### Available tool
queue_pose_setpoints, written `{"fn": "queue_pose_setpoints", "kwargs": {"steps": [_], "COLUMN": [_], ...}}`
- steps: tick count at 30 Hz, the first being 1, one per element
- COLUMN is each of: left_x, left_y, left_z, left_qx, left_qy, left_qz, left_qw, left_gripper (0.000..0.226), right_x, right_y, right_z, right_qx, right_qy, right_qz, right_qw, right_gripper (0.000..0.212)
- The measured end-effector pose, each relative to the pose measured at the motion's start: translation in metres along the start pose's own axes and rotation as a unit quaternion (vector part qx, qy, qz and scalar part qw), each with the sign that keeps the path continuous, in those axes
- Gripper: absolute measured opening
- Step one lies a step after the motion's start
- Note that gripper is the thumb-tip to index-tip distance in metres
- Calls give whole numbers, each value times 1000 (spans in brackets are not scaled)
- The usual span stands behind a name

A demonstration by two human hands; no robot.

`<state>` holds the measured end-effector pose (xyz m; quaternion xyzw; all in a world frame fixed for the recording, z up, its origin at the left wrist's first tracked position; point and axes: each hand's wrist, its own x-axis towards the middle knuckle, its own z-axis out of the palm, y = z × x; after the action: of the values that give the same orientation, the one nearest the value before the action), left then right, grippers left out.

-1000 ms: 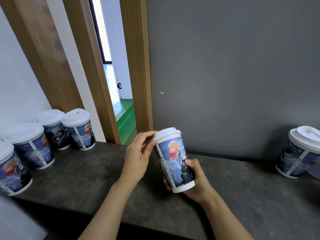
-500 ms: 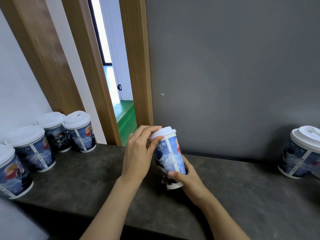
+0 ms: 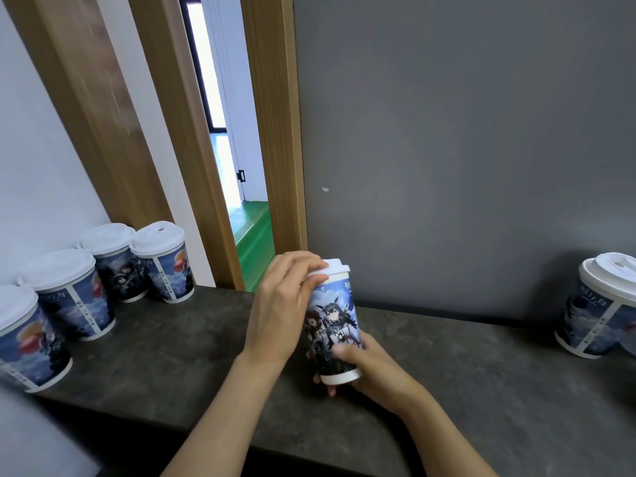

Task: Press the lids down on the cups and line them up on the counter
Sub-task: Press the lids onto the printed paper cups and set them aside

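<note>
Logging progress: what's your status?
Left hand pinching lid. Right hand gripping cup base. Cup held over counter. Nothing blocking.

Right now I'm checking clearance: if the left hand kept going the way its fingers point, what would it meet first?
The left hand already touches the lid of the held cup; past it, probably the grey wall, though depth is unclear.

Person holds a printed paper cup [image 3: 332, 325] over the dark surface [image 3: 179, 342]. Right hand [image 3: 370, 368] grips it round the base, thumb across the front. Left hand [image 3: 284, 304] curls over the white lid [image 3: 335, 267], fingers on the rim. Cup sits roughly upright, w/ slight tilt. Four lidded cups [image 3: 161, 263] stand in a row at far left, touching or nearly so. One more lidded cup [image 3: 599, 311] at the right edge, well apart. Grey wall [image 3: 464, 132] behind; wood-framed doorway [image 3: 272, 125] to the left of it.
</note>
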<state>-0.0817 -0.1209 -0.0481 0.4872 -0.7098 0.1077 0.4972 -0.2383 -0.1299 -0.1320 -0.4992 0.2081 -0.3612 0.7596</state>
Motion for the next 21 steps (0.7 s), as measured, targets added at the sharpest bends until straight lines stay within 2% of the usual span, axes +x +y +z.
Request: {"fn": "queue_pose_setpoints", "kwargs": {"steps": [2,5,8,12,15,17,21], "left_x": [-1,1,5,0,-1,-1,-4], "left_y": [5,10,9,-5,-15,-19,-15], "left_z": [2,2,0,-4,-7,-8,-8], "left_qx": [31,-5,-105,-186,-149,-106,38], "left_qy": [-10,-18,-23,-37,-31,-22,-7], "left_qz": [6,-14,-51,-91,-60,-48,0], "left_qw": [999,1000,993,978,986,993,999], "left_gripper": [19,32,36,24,16,16,22], "right_x": [4,2,-1,-6,-8,-6,0], "right_y": [3,1,-2,-7,-9,-6,-1], "right_z": [-1,-3,0,-5,-10,-9,-7], "right_qx": [-63,-79,-16,69,86,78,3], "right_qy": [109,149,97,-17,-76,-79,41], "right_qz": [-46,-90,-76,-41,7,13,-24], "right_qw": [991,982,992,997,993,994,999], "right_gripper": [80,74,72,71,69,67,80]}}
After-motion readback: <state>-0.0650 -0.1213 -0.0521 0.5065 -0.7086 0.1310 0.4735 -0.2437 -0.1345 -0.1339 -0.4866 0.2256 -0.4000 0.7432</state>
